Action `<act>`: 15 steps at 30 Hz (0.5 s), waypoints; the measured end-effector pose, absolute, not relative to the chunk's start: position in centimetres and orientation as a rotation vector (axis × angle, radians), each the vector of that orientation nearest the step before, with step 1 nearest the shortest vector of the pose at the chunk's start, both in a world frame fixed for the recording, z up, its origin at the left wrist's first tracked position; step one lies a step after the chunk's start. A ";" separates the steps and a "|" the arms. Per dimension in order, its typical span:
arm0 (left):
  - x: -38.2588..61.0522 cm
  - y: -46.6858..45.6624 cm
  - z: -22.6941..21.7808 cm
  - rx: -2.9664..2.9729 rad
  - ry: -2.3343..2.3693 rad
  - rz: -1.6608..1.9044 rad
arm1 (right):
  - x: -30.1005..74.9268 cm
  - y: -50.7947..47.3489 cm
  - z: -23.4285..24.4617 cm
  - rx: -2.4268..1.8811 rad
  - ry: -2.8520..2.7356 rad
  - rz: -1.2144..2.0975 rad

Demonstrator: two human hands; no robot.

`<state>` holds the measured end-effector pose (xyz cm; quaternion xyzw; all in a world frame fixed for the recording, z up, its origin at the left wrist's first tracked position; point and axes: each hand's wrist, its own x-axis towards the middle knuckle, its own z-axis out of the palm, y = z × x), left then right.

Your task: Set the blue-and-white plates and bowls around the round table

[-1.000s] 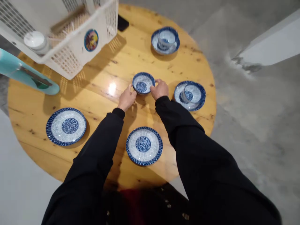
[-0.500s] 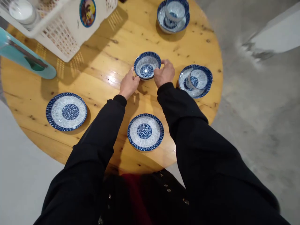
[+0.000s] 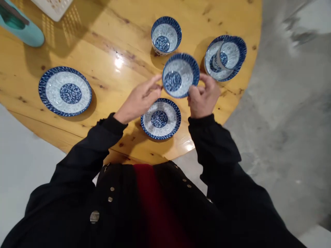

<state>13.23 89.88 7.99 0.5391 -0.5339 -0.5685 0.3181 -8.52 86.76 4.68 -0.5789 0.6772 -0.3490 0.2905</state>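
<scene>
A blue-and-white patterned bowl (image 3: 181, 75) is held tilted above the table. My right hand (image 3: 204, 96) grips its right rim, with the thumb at the near edge. My left hand (image 3: 142, 98) has its fingers stretched toward the bowl's left side; whether the fingertips touch it I cannot tell. Just beyond, a matching bowl (image 3: 167, 34) stands upright on the table. Below the hands lies a round patterned plate (image 3: 160, 132), partly covered by my left hand.
Another plate (image 3: 64, 106) rests at the left of the wooden table (image 3: 108, 31). On the right, a plate (image 3: 210, 69) carries a small bowl (image 3: 231, 55). A turquoise object (image 3: 33, 36) and a white basket (image 3: 55, 10) are at the upper left.
One bowl has been lifted off the other and brought nearer to me, now tilted. The lower bowl stays on the table. The view has shifted, and the far bowls have left it.
</scene>
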 end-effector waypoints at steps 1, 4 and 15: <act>13.2 91.6 7.4 1.364 -1.427 -1.523 | -9.0 88.9 4.3 -1.543 1.826 -0.882; 12.9 96.0 4.9 1.331 -1.453 -1.586 | -9.7 94.2 2.6 -1.468 1.875 -0.830; 13.1 101.0 0.5 1.482 -1.511 -1.531 | -8.8 100.7 -1.9 -1.386 2.010 -0.645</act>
